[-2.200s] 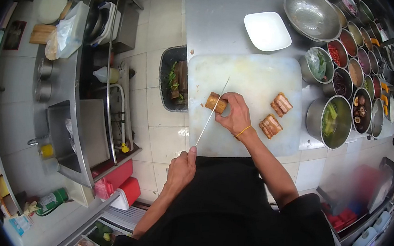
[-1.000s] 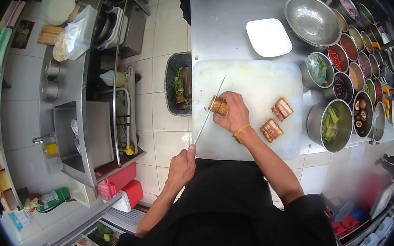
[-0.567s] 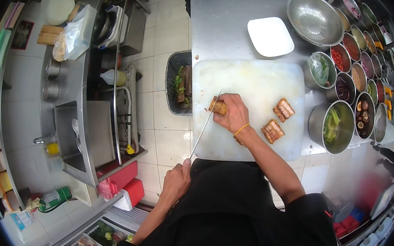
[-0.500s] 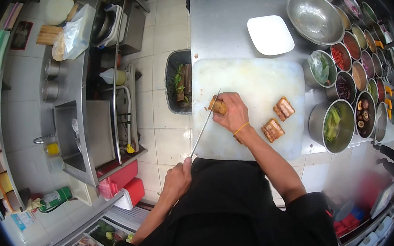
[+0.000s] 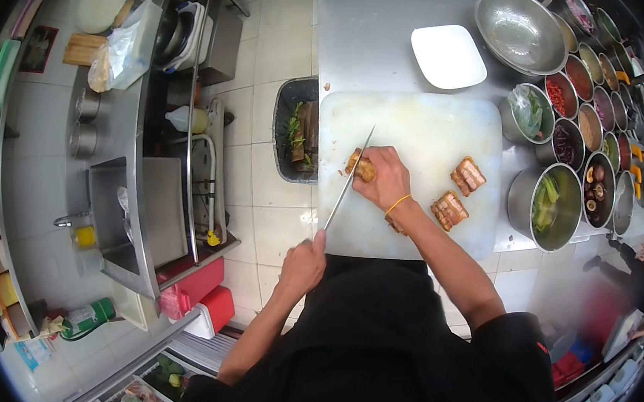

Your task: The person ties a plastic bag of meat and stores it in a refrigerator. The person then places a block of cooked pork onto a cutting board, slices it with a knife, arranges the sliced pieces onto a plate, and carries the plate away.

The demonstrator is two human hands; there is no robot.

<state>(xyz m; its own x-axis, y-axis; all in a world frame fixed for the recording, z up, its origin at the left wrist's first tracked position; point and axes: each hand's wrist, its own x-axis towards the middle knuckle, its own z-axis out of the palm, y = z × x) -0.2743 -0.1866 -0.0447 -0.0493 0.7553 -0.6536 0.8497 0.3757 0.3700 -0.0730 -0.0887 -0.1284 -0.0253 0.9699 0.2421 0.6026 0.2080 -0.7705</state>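
Note:
My left hand (image 5: 303, 265) is closed round the handle of a long knife (image 5: 344, 191). The blade points away from me and crosses a browned piece of meat (image 5: 362, 166), which looks like pork belly. My right hand (image 5: 383, 177) grips that piece from the right, fingers curled beside the blade. How deep the edge sits in the meat cannot be made out. Underneath lies a white cutting board (image 5: 422, 125). Two sliced blocks of pork belly, an upper one (image 5: 468, 175) and a lower one (image 5: 449, 211), rest on the board right of my right hand.
Beyond the board stand a white square plate (image 5: 449, 56) and a large metal bowl (image 5: 521, 30). Several metal pots of ingredients line the right side, including one with green vegetables (image 5: 545, 205). A black bin (image 5: 295, 131) sits left of the board. Another person (image 5: 636, 278) is at far right.
The knife has shifted right, from the meat's left end to across it. My left hand has moved slightly forward and right. My right hand still grips the meat.

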